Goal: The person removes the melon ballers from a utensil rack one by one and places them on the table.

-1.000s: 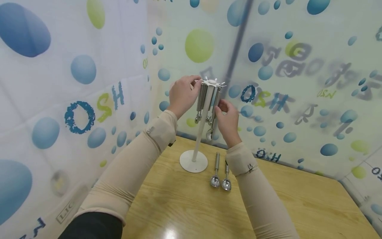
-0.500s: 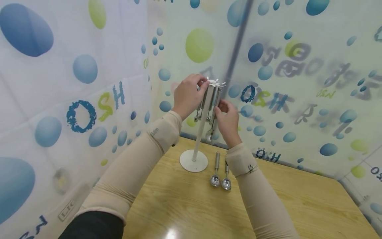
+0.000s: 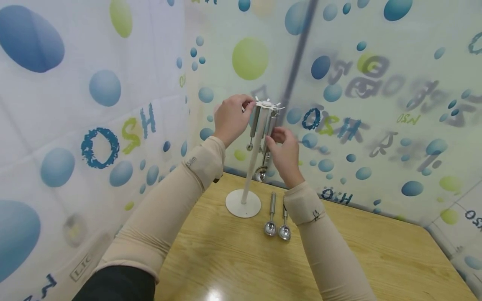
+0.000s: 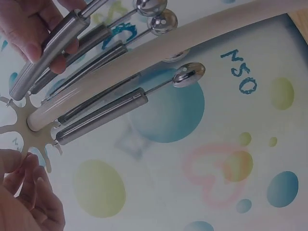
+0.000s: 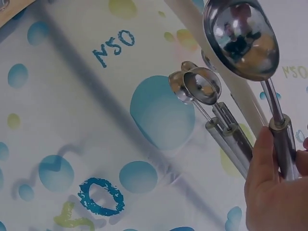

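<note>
A white stand (image 3: 244, 203) has a round base, a pole and a star-shaped top with hooks. Several metal scoops of different sizes hang by their handles from it, one of them a small scoop (image 4: 188, 74). My left hand (image 3: 233, 118) pinches a hook arm at the left of the top, as the left wrist view shows. On the other side, my right hand (image 3: 285, 154) holds the steel handle of a large scoop (image 5: 241, 39) between fingers and thumb. This scoop hangs bowl down near the pole, its handle's end up at the rack top (image 4: 21, 120).
Two more scoops, a left one (image 3: 270, 228) and a right one (image 3: 284, 232), lie on the wooden table (image 3: 233, 259), right of the base. Printed curtains (image 3: 147, 75) stand close behind and to the left.
The rack top with its hanging scoops has turned. My left hand moved right, then back left. My right hand shifted slightly left and down, and a larger scoop bowl now shows below it.
</note>
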Available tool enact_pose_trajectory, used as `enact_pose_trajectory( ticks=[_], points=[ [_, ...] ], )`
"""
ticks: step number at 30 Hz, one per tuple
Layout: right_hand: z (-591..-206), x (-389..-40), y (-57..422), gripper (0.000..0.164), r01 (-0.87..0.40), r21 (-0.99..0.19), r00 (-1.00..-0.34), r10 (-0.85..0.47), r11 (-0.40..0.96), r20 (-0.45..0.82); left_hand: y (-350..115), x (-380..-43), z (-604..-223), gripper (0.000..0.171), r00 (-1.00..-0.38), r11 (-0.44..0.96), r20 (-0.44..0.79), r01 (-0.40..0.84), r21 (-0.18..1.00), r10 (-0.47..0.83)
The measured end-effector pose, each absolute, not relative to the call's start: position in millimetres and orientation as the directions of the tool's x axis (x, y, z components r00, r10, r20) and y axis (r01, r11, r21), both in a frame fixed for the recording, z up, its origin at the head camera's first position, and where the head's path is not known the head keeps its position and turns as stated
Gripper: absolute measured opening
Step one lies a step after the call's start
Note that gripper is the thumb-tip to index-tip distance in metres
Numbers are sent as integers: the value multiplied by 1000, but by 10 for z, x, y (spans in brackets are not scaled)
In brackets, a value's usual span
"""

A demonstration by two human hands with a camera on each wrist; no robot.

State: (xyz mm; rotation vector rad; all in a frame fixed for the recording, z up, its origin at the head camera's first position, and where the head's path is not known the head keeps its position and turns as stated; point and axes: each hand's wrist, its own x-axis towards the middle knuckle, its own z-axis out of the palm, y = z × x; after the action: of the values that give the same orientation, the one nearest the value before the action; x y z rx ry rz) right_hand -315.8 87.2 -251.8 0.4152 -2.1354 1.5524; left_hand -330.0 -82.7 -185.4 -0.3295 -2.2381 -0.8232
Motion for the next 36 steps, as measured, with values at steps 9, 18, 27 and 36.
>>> enact_pose_trajectory(
  ticks=[9, 18, 27, 36],
  points=[
    [-2485, -3123, 828, 48, -499, -819, -857, -16, 283, 516, -871, -3339, -1870, 27, -740, 740, 672, 434, 514, -33],
    [-2473, -3117, 838, 50, -492, -810, -859, -29, 318, 510, -874, -3357, -1874, 29, -749, 740, 663, 443, 505, -4],
    [-2481, -3127, 861, 50, -497, -811, -858, -37, 309, 511, -860, -3361, -1882, 28, -747, 748, 665, 438, 499, -6],
    [-2476, -3111, 862, 49, -509, -811, -852, -34, 287, 523, -851, -3324, -1865, 30, -751, 755, 660, 431, 493, -3]
  ],
)
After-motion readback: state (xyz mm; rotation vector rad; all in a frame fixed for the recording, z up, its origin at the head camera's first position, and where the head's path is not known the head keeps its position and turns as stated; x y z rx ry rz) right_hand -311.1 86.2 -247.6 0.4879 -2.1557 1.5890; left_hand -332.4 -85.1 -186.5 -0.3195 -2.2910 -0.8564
